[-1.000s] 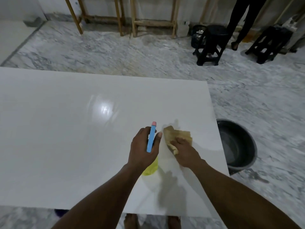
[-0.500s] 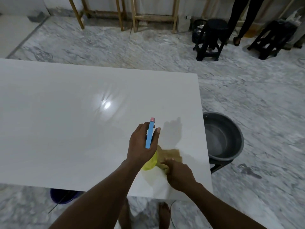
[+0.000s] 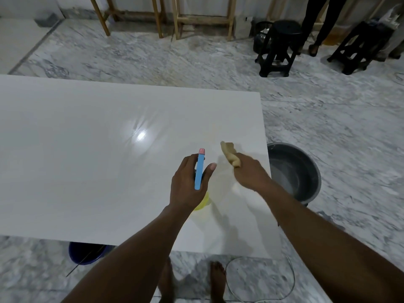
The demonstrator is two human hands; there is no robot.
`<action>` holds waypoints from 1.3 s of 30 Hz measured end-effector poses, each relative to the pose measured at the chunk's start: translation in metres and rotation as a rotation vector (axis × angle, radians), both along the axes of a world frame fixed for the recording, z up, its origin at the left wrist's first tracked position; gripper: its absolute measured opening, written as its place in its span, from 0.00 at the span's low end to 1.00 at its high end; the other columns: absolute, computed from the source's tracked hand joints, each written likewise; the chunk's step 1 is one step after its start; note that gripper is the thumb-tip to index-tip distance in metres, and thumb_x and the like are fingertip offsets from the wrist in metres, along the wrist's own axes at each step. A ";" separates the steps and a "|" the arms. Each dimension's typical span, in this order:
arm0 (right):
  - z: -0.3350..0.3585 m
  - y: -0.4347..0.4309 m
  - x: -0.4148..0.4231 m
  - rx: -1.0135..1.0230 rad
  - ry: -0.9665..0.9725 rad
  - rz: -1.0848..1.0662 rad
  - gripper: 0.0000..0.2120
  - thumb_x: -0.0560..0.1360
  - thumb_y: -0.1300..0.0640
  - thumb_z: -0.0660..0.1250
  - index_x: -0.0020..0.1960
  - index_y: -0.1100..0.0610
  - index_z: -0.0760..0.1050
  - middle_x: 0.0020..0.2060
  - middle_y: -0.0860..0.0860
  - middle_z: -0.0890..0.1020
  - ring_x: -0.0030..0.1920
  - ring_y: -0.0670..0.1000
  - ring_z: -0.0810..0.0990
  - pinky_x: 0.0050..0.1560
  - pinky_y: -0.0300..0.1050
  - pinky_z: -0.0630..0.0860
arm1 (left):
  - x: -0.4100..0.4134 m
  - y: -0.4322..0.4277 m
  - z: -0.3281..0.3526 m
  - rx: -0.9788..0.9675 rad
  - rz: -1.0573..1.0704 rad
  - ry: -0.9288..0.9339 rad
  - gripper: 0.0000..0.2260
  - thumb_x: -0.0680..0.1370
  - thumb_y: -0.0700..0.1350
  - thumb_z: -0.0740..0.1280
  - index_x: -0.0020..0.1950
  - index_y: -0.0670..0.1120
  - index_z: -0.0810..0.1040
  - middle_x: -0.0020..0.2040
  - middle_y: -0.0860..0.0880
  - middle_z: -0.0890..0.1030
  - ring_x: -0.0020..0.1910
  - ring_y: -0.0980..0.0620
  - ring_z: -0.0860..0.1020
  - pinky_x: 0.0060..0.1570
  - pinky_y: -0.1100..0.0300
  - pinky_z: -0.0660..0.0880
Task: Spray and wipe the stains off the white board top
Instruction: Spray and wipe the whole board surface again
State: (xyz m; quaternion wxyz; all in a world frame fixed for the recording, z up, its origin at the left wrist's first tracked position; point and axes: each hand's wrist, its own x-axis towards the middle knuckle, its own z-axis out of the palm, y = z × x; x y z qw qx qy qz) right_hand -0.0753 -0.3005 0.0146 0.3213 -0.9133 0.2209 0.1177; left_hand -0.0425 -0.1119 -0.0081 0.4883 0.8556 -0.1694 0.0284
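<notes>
The white board top (image 3: pixel 87 160) fills the left and middle of the head view, glossy with a light glare. My left hand (image 3: pixel 188 184) grips a spray bottle (image 3: pixel 199 171) with a blue trigger head, pink nozzle and yellow body, held over the board's right part. My right hand (image 3: pixel 249 171) holds a tan cloth (image 3: pixel 229 155) against the board close to its right edge. A faint yellowish smear (image 3: pixel 215 130) shows just beyond the cloth.
A grey basin (image 3: pixel 295 171) sits on a stand past the board's right edge. A blue bucket (image 3: pixel 87 252) shows under the near edge. Black stools (image 3: pixel 277 51), a standing person's legs (image 3: pixel 314 22) and wooden frames (image 3: pixel 203 18) line the far wall. A wire (image 3: pixel 290 278) lies beside my bare feet.
My right hand swept the cloth from the board's near edge up and away toward the right edge. My left hand kept the spray bottle nearly still.
</notes>
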 end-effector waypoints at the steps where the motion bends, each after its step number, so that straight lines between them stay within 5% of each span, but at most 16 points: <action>1: -0.017 0.007 -0.004 -0.056 -0.027 0.028 0.22 0.78 0.57 0.55 0.70 0.45 0.69 0.66 0.49 0.78 0.62 0.60 0.77 0.53 0.51 0.77 | -0.002 0.000 -0.002 -0.003 0.001 -0.001 0.24 0.79 0.62 0.67 0.60 0.42 0.80 0.49 0.50 0.83 0.41 0.51 0.80 0.43 0.68 0.73; 4: -0.070 0.033 -0.034 -0.082 0.069 0.090 0.20 0.77 0.58 0.60 0.68 0.49 0.70 0.66 0.53 0.77 0.64 0.58 0.76 0.60 0.52 0.75 | -0.010 0.002 -0.010 -0.001 0.004 0.001 0.25 0.80 0.65 0.65 0.59 0.44 0.79 0.50 0.51 0.83 0.40 0.50 0.80 0.42 0.65 0.75; 9: -0.136 0.076 -0.091 -0.220 0.070 0.120 0.34 0.73 0.58 0.68 0.77 0.55 0.62 0.78 0.59 0.61 0.78 0.65 0.57 0.70 0.65 0.66 | -0.014 0.007 -0.016 0.032 -0.003 0.033 0.25 0.80 0.66 0.63 0.60 0.44 0.79 0.47 0.51 0.82 0.39 0.50 0.80 0.42 0.64 0.77; 13: -0.142 0.096 -0.092 -0.296 0.139 0.089 0.40 0.77 0.53 0.63 0.81 0.54 0.45 0.80 0.58 0.45 0.79 0.64 0.43 0.76 0.63 0.50 | -0.012 0.013 -0.013 0.079 -0.015 0.050 0.28 0.80 0.65 0.59 0.62 0.43 0.79 0.48 0.47 0.84 0.40 0.51 0.80 0.43 0.70 0.73; 16: -0.141 0.104 -0.091 -0.286 0.162 0.083 0.43 0.75 0.51 0.60 0.80 0.55 0.37 0.78 0.57 0.34 0.78 0.64 0.35 0.77 0.66 0.44 | -0.012 0.016 -0.014 0.127 -0.026 0.103 0.20 0.83 0.59 0.63 0.64 0.45 0.77 0.41 0.48 0.82 0.36 0.48 0.81 0.41 0.62 0.78; 19: -0.136 0.103 -0.090 -0.260 0.225 0.125 0.47 0.73 0.37 0.55 0.80 0.55 0.34 0.77 0.58 0.30 0.77 0.63 0.29 0.75 0.67 0.38 | -0.010 0.016 -0.017 0.165 -0.022 0.106 0.14 0.85 0.51 0.65 0.65 0.45 0.76 0.35 0.55 0.76 0.31 0.52 0.76 0.38 0.63 0.75; 22: -0.129 0.101 -0.083 -0.314 0.137 0.103 0.42 0.74 0.33 0.50 0.79 0.58 0.52 0.80 0.61 0.52 0.79 0.66 0.48 0.73 0.71 0.47 | -0.010 0.016 -0.018 0.175 -0.043 0.132 0.12 0.85 0.51 0.65 0.63 0.45 0.76 0.36 0.55 0.76 0.32 0.52 0.78 0.39 0.59 0.79; 24: -0.133 0.097 -0.079 -0.311 0.016 0.108 0.33 0.74 0.42 0.63 0.73 0.58 0.64 0.73 0.63 0.69 0.74 0.67 0.65 0.70 0.72 0.59 | -0.009 0.017 -0.019 0.173 -0.052 0.150 0.12 0.85 0.51 0.65 0.63 0.45 0.76 0.37 0.54 0.77 0.34 0.50 0.79 0.41 0.56 0.81; 26: -0.136 0.095 -0.076 -0.288 0.011 0.107 0.35 0.66 0.53 0.75 0.71 0.58 0.68 0.69 0.62 0.75 0.70 0.67 0.71 0.68 0.66 0.66 | -0.010 0.017 -0.019 0.177 -0.051 0.155 0.12 0.85 0.51 0.65 0.64 0.46 0.76 0.38 0.54 0.77 0.34 0.51 0.79 0.42 0.56 0.81; 29: -0.135 0.094 -0.075 -0.302 -0.004 0.132 0.35 0.61 0.58 0.78 0.68 0.59 0.74 0.66 0.60 0.78 0.67 0.65 0.75 0.64 0.64 0.72 | -0.011 0.018 -0.019 0.186 -0.041 0.166 0.13 0.85 0.52 0.65 0.66 0.47 0.76 0.38 0.55 0.77 0.35 0.50 0.79 0.44 0.53 0.82; 33: -0.126 0.085 -0.072 -0.319 0.055 0.167 0.48 0.52 0.49 0.84 0.68 0.56 0.69 0.62 0.59 0.81 0.61 0.64 0.80 0.56 0.62 0.78 | -0.010 0.017 -0.018 0.205 -0.039 0.179 0.14 0.85 0.53 0.64 0.68 0.49 0.76 0.37 0.58 0.76 0.36 0.51 0.79 0.45 0.51 0.84; 36: -0.114 0.082 -0.066 -0.310 0.113 0.209 0.45 0.66 0.46 0.78 0.76 0.53 0.60 0.74 0.56 0.67 0.73 0.61 0.66 0.68 0.58 0.70 | -0.009 0.018 -0.017 0.216 -0.053 0.195 0.15 0.85 0.54 0.64 0.70 0.50 0.75 0.37 0.60 0.75 0.35 0.52 0.78 0.46 0.51 0.84; 39: -0.106 0.077 -0.058 -0.326 0.160 0.217 0.42 0.68 0.47 0.77 0.75 0.51 0.59 0.74 0.53 0.64 0.72 0.57 0.64 0.63 0.54 0.74 | -0.009 0.019 -0.015 0.226 -0.056 0.198 0.16 0.85 0.56 0.63 0.70 0.51 0.75 0.37 0.60 0.75 0.36 0.53 0.78 0.47 0.50 0.84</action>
